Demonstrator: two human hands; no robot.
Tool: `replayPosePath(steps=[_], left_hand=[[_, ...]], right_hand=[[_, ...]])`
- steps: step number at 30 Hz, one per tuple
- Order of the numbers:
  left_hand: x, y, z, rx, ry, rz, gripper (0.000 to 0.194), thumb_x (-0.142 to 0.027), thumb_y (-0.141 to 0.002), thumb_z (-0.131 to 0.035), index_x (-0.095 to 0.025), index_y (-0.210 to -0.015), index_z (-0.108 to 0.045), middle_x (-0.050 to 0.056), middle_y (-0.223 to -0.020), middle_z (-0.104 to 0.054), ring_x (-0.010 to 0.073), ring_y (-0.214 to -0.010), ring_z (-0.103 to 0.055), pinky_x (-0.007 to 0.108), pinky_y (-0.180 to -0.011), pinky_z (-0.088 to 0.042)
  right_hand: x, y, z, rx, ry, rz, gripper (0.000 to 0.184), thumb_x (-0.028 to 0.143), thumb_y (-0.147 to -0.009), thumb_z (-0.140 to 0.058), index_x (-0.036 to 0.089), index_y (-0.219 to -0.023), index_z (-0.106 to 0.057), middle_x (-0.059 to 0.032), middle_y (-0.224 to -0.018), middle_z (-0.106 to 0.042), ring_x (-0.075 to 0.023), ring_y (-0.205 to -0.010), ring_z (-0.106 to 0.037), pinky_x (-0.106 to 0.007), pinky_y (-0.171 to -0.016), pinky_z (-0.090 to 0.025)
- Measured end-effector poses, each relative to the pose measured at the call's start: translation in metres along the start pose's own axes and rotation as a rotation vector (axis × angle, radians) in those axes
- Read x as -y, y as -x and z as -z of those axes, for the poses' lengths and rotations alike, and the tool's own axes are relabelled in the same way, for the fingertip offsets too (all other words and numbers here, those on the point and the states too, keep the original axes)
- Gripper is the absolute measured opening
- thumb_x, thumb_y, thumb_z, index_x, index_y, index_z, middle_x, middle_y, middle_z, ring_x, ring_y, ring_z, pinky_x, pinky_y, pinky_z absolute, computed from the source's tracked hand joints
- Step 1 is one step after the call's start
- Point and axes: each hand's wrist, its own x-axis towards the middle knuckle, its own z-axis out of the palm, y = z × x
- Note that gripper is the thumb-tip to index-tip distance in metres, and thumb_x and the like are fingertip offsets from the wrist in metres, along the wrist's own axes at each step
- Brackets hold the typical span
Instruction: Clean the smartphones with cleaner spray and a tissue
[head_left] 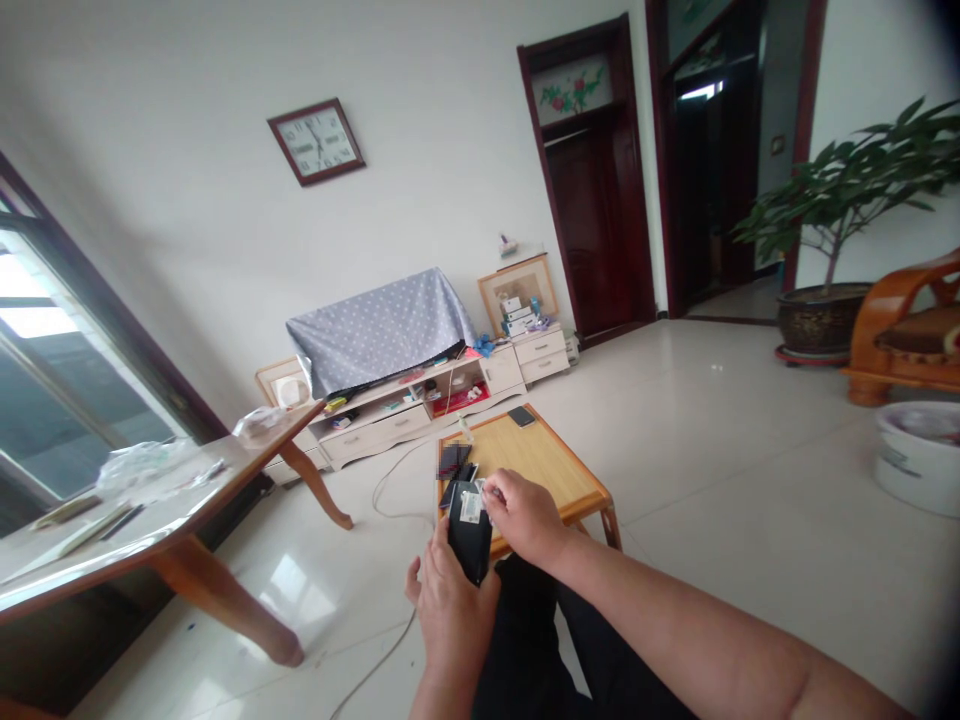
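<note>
My left hand [452, 600] is wrapped round a black, flat rectangular device [471, 550] the size of a phone, held tilted above the near end of a low wooden table [536, 455]. A white printed label [470, 507] lies on its upper part. My right hand [521, 508] is pinched at the label's right edge; what its fingertips hold is too small to make out. Just beyond the device, dark flat items [454, 462] lie on the table's left side. A dark phone [521, 416] rests at the table's far end.
A larger table [217, 490] with plastic bags [139, 465] stands at the left. Along the wall runs a low white cabinet [382, 432] under a cloth-covered object [382, 335]. A cable [382, 500] trails over the floor. At the right are a white bucket [919, 460] and a potted plant [825, 320].
</note>
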Motion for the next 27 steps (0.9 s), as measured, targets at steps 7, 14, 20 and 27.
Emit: replayPosePath(steps=[7,14,20,27], left_hand=[[-0.001,-0.004,-0.002,-0.024,-0.002,-0.009,0.059,-0.028,-0.089,-0.051,-0.016,-0.145,-0.037,0.016,-0.127,-0.065,0.0277,-0.120,-0.061,0.052,-0.114,-0.026],[-0.004,0.004,-0.002,0.003,-0.032,-0.185,0.070,-0.023,-0.080,-0.058,-0.017,-0.147,-0.036,0.017,-0.137,-0.061,0.0304,-0.126,-0.057,0.057,-0.117,-0.021],[-0.004,0.004,-0.004,-0.028,-0.020,-0.243,0.074,-0.018,-0.077,-0.057,-0.015,-0.148,-0.037,0.018,-0.140,-0.059,0.0307,-0.126,-0.058,0.055,-0.117,-0.023],[-0.005,0.011,0.000,0.021,-0.020,-0.302,0.083,-0.006,-0.067,-0.051,-0.014,-0.149,-0.038,0.015,-0.137,-0.061,0.0282,-0.130,-0.054,0.056,-0.122,-0.016]], right_hand=[[0.011,0.019,-0.008,0.156,0.041,0.153,0.009,0.026,-0.096,-0.057,0.024,-0.090,-0.063,0.0004,-0.087,-0.069,-0.0160,-0.081,-0.064,-0.026,-0.068,-0.035],[0.012,-0.005,0.002,0.053,0.122,0.046,0.015,0.026,-0.100,-0.051,0.022,-0.091,-0.062,-0.0017,-0.091,-0.069,-0.0164,-0.084,-0.064,-0.027,-0.070,-0.036],[0.014,0.005,-0.002,0.159,0.113,0.176,0.018,0.031,-0.102,-0.050,0.023,-0.093,-0.063,-0.0014,-0.089,-0.067,-0.0163,-0.080,-0.062,-0.027,-0.068,-0.036],[0.008,-0.016,0.017,0.132,0.195,0.300,0.011,0.024,-0.096,-0.057,0.022,-0.092,-0.067,-0.0068,-0.106,-0.069,-0.0243,-0.105,-0.054,-0.037,-0.091,-0.034]])
